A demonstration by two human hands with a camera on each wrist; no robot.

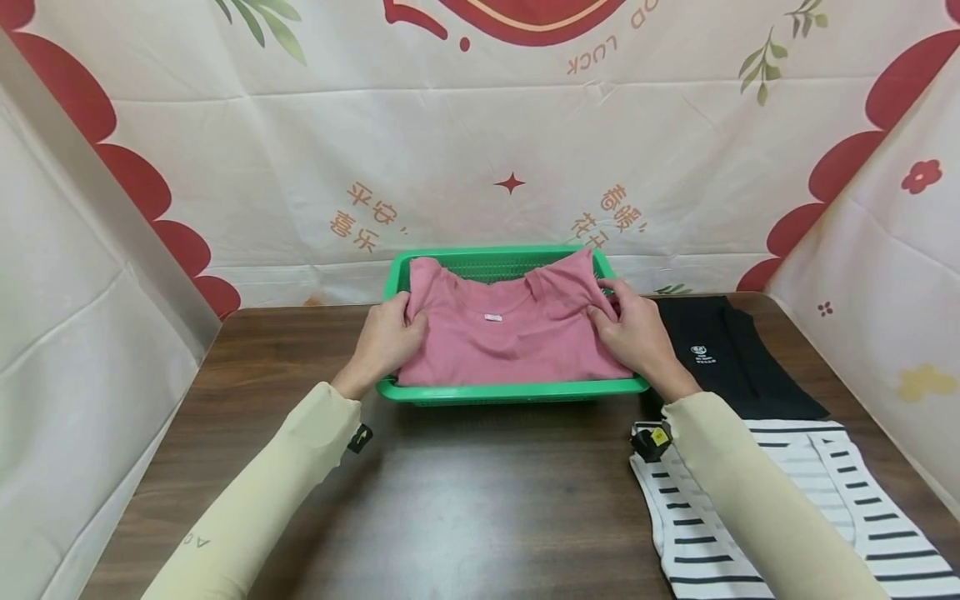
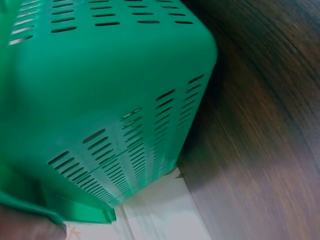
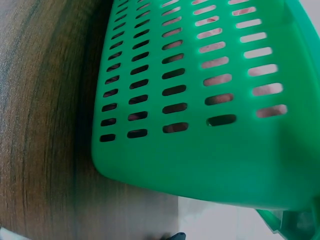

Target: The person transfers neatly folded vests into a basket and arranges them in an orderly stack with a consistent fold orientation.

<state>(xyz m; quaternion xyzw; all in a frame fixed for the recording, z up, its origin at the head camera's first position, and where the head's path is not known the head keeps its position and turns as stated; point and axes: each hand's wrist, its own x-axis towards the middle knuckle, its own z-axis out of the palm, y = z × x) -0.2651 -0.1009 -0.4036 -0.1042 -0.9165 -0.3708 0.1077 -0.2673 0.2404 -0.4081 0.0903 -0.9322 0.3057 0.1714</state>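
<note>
A pink T-shirt point(image 1: 504, 337), its neckline and small white label facing up, lies in a green plastic basket point(image 1: 517, 390) at the back of the table. My left hand point(image 1: 388, 337) pinches the shirt's left side, over the basket's rim. On the opposite side, my right hand point(image 1: 636, 329) grips the shirt's right edge between thumb and fingers. The left wrist view has the slotted basket wall point(image 2: 100, 115) and a blurred bit of the hand point(image 2: 27, 225) by the rim. Pinkish cloth shows through the slots of the basket wall point(image 3: 210, 160) in the right wrist view.
To the right lies a folded black garment point(image 1: 731, 367) with a small white print. In front of it, a striped white garment point(image 1: 817, 492) lies partly under my right forearm. A printed cloth backdrop point(image 1: 480, 150) hangs behind the wooden table point(image 1: 450, 500).
</note>
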